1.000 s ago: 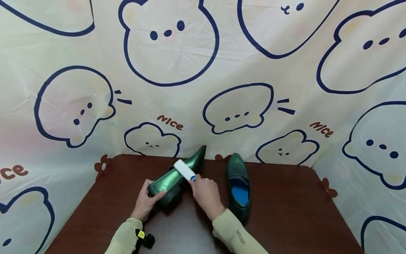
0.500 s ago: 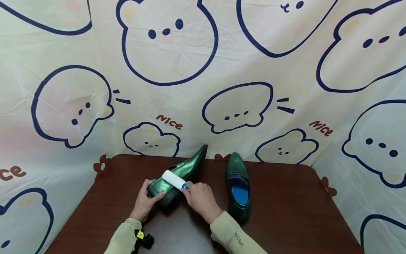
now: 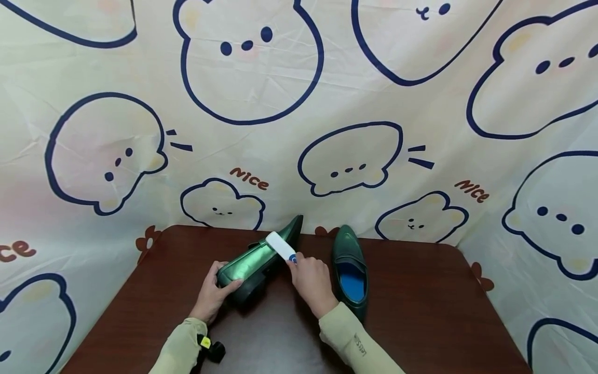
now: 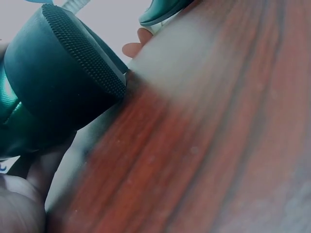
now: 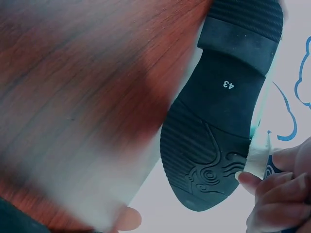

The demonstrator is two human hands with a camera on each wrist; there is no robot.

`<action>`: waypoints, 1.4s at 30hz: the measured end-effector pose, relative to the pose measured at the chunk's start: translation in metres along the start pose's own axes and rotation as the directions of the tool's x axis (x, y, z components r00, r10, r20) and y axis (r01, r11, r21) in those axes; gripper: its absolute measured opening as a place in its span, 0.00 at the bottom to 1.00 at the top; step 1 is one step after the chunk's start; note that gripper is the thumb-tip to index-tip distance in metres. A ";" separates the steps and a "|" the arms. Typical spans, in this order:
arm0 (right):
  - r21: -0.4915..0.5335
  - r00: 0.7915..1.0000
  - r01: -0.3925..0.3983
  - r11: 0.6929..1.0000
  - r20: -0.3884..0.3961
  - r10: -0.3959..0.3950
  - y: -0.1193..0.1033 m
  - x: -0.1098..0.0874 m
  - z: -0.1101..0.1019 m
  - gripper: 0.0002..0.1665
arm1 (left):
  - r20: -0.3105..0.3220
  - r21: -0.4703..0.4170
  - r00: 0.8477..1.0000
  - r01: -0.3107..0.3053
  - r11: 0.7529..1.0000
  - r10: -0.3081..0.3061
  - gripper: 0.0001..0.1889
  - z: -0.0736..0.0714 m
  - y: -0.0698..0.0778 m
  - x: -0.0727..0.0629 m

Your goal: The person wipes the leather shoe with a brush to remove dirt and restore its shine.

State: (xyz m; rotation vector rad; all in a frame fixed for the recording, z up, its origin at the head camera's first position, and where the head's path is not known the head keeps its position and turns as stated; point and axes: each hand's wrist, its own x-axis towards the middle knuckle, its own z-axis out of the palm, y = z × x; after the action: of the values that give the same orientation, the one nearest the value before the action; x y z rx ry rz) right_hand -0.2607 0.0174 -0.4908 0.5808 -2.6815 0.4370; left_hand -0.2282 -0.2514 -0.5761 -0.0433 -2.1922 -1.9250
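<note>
left hand grips tilted green shoe; right hand, angled inward, holds white tool

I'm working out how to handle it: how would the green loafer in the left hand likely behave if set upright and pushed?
The green loafer would probably resist sliding, since its sole has ridges. It would likely stand without tipping easily, given the broad heel. Its glossy upper looks smooth, so it might feel slippery.
</note>
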 end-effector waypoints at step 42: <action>-0.130 1.000 0.028 0.991 -0.004 -0.029 0.006 -0.024 -0.012 0.18 | 0.039 0.697 0.994 -0.098 0.711 0.100 0.49 0.036 0.049 0.024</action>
State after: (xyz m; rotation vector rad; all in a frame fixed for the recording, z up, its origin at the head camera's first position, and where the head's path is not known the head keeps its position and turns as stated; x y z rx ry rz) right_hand -0.2396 0.0346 -0.4911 0.5781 -2.6683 0.2532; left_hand -0.2485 -0.2123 -0.5277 -0.0315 -2.6988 -0.9199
